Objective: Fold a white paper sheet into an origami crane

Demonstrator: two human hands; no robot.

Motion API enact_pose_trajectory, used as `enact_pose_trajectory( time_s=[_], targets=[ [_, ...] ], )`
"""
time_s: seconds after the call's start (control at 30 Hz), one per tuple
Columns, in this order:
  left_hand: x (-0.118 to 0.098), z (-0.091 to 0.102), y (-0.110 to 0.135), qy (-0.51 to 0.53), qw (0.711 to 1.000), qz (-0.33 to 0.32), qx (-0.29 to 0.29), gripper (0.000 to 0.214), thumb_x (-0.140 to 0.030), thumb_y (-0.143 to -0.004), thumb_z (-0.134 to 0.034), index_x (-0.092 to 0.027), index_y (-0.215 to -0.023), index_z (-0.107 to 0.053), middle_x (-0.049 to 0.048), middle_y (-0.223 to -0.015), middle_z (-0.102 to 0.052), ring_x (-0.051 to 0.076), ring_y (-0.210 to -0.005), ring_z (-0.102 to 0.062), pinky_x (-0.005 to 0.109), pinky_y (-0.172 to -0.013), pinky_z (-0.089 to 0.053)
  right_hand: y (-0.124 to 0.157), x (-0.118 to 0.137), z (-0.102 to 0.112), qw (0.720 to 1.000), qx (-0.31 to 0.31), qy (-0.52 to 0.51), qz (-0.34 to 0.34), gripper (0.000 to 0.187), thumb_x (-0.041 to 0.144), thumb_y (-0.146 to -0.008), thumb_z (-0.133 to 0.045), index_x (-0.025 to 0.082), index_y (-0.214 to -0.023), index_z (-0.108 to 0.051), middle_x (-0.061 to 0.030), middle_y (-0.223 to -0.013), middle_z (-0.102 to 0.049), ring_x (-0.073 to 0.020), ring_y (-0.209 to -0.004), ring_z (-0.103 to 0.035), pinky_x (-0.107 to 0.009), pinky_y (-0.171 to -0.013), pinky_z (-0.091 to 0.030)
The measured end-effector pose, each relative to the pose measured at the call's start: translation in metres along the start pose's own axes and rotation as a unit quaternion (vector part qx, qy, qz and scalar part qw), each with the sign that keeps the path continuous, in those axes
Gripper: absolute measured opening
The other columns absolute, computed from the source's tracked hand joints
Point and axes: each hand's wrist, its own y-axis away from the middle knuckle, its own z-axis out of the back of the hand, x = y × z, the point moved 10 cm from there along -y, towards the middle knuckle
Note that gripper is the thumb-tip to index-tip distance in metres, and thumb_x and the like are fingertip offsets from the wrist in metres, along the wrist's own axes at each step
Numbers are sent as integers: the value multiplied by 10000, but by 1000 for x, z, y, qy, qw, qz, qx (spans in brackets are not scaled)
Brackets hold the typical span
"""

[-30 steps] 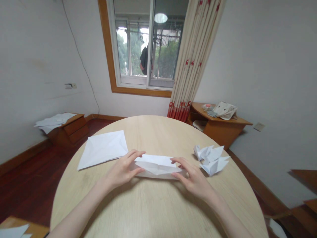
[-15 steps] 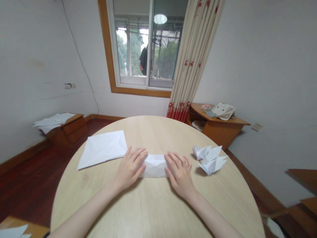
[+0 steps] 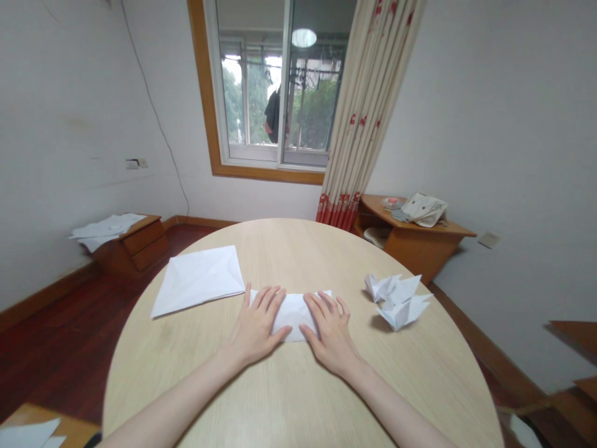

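A folded sheet of white paper lies flat in front of me on the round wooden table. On its left part rests my left hand, fingers spread and pointing away from me. My right hand presses on the right part in the same way, open, with the fingers apart. Both thumbs point inward near the paper's front edge. The paper's ends are partly covered by my hands, though corners show behind the fingers.
A stack of white paper lies at the table's left. Several folded paper pieces stand together on the right. Beyond the table are a low drawer cabinet, a corner desk and a curtain beside the window.
My hands have moved closer together over the folded paper and slightly towards me. The paper now shows corners behind both hands, and its middle looks more opaque. The view has shifted a little.
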Motion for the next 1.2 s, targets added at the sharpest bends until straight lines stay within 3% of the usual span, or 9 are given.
enact_pose_trajectory(
  time_s=[0.2, 0.37, 0.57, 0.93, 1.2],
  targets=[
    [-1, -18, 5, -17, 999, 22, 32, 517, -482, -929, -451, -162, -1335, -452, 138, -1293, -553, 313, -1262, -434, 631, -1109, 17, 2, 1, -18, 997, 68, -34, -3, 485, 373, -930, -427, 187, -1378, -424, -106, -1371, -507, -277, -1276, -383, -505, -1072, -243],
    [0, -36, 8, -15, 997, 2, 80, 492, -455, -956, -410, -166, -1353, -445, 153, -1419, -448, 314, -1361, -327, 597, -1128, -65, 4, 4, -29, 991, 131, -17, -1, 507, 356, -949, -374, 148, -1411, -392, -128, -1439, -439, -287, -1315, -367, -502, -1070, -289],
    [0, -58, 14, 54, 984, -14, 171, 601, -501, -977, -324, -110, -1433, -322, 187, -1509, -287, 279, -1416, -214, 485, -1142, -193, 5, 8, -40, 980, 198, -7, 14, 587, 415, -966, -318, 70, -1442, -330, -162, -1511, -297, -323, -1394, -248, -534, -1116, -232],
    [2, -65, 17, 69, 964, -6, 255, 718, -589, -960, -267, -105, -1485, -192, 183, -1542, -154, 270, -1437, -99, 477, -1154, -125, 9, 4, -48, 978, 206, -12, 31, 598, 442, -982, -298, 120, -1481, -237, -144, -1537, -207, -293, -1428, -142, -541, -1143, -184],
    [9, -66, 20, 101, 961, -28, 257, 674, -585, -965, -282, -190, -1498, -173, 150, -1551, -119, 278, -1437, -73, 498, -1143, -137, 12, -5, -50, 971, 236, -32, 34, 540, 397, -997, -284, 212, -1495, -181, -86, -1549, -174, -251, -1435, -104, -525, -1151, -178]
  ],
)
